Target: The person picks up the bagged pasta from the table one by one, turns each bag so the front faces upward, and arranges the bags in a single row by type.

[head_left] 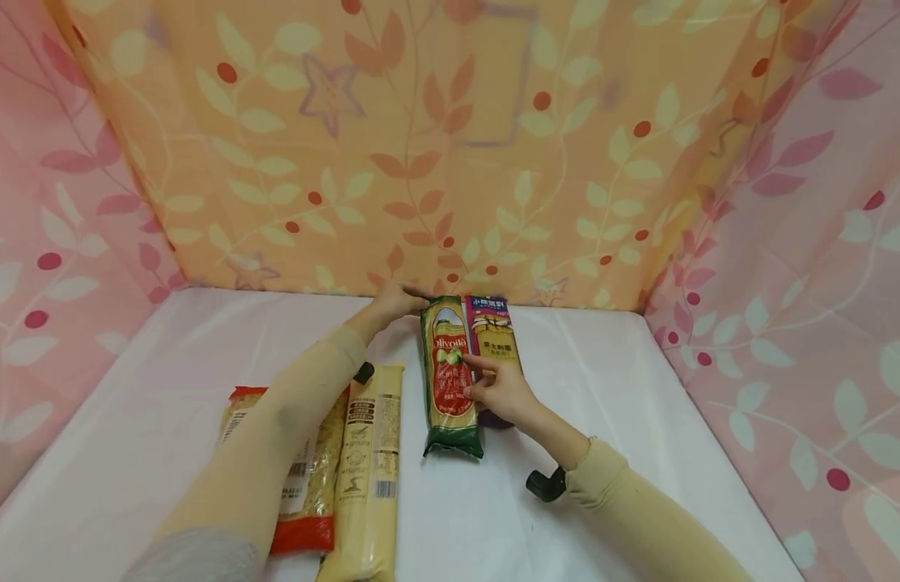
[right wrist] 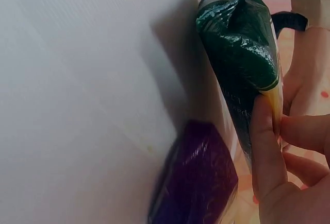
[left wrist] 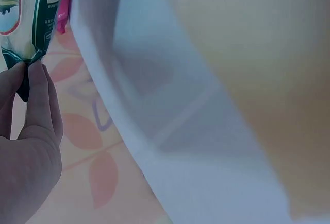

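Observation:
A green and red pasta packet [head_left: 450, 388] with a clear window lies lengthwise in front of me, near the back wall. My left hand [head_left: 395, 303] pinches its crimped far end between thumb and fingers, plain in the left wrist view. On the near right side, my right hand [head_left: 504, 392] grips the packet's edge, with the index finger across the label. The green bottom end [right wrist: 240, 44] tilts over the cloth in the right wrist view, casting a shadow. Just right of it is a purple and yellow pasta packet [head_left: 496, 335], partly covered by my right hand.
On the left, a long cream noodle packet [head_left: 369, 485] lies beside a red-ended clear bag [head_left: 304, 529], which my left forearm partly hides. White cloth [head_left: 588, 388] covers the table. Patterned curtains [head_left: 493, 162] enclose the back and both sides.

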### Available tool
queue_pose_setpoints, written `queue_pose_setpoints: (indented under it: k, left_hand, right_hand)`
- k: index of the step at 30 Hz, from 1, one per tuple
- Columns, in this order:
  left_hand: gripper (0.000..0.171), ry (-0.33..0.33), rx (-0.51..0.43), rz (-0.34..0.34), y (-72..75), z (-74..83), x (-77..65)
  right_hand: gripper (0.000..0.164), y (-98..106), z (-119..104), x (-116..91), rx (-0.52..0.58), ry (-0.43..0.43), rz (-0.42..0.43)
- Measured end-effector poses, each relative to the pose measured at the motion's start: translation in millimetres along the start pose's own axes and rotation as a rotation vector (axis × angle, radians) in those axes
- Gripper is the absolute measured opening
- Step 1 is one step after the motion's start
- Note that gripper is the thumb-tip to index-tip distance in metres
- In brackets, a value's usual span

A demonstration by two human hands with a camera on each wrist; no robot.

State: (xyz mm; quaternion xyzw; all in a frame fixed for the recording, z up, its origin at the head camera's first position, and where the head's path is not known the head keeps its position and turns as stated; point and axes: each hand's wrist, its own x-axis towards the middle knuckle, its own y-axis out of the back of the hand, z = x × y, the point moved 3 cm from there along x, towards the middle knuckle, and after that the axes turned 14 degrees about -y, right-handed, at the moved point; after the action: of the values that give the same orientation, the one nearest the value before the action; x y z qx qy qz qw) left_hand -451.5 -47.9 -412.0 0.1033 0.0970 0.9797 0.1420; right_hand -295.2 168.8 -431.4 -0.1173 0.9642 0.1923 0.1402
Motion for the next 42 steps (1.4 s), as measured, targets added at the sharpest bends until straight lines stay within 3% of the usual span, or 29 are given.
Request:
queue_pose_setpoints:
  k: [8, 13, 20, 24, 30, 32, 37, 42]
  left_hand:
    - [0.031, -0.058, 0.181, 0.032, -9.9, -5.7, 20.2]
    - [0.04, -0.068, 0.23, 0.035, -16.0, -11.3, 23.6]
    - [0.061, -0.077, 0.266, -0.068, -20.8, -14.4, 26.4]
    - [0.069, -0.054, 0.306, -0.13, -24.2, -18.2, 28.7]
    - [0.068, -0.056, 0.397, -0.223, -30.4, -20.5, 28.1]
    - [0.067, -0.07, 0.448, -0.248, -31.9, -19.4, 27.5]
    - [0.068, -0.08, 0.531, -0.281, -35.9, -17.2, 28.5]
    - [0.067, -0.062, 0.541, -0.269, -38.8, -15.1, 27.6]
  right_hand:
    - [0.06, 10.5, 1.0, 23.7, 0.023, -0.036, 0.048]
    - [0.062, 11.8, 0.3, 30.7, 0.025, -0.047, 0.065]
    - [0.061, 13.0, 2.8, 42.5, -0.011, -0.025, 0.065]
    - [0.058, 14.1, 3.9, 44.3, -0.091, 0.011, 0.088]
    - [0.047, 13.1, 0.6, 40.2, -0.451, 0.175, 0.24]
    - [0.045, 12.1, -1.3, 38.6, -0.523, 0.222, 0.281]
    - [0.042, 11.9, -2.1, 37.1, -0.56, 0.251, 0.302]
    - [0.042, 15.5, 1.5, 34.3, -0.48, 0.214, 0.291]
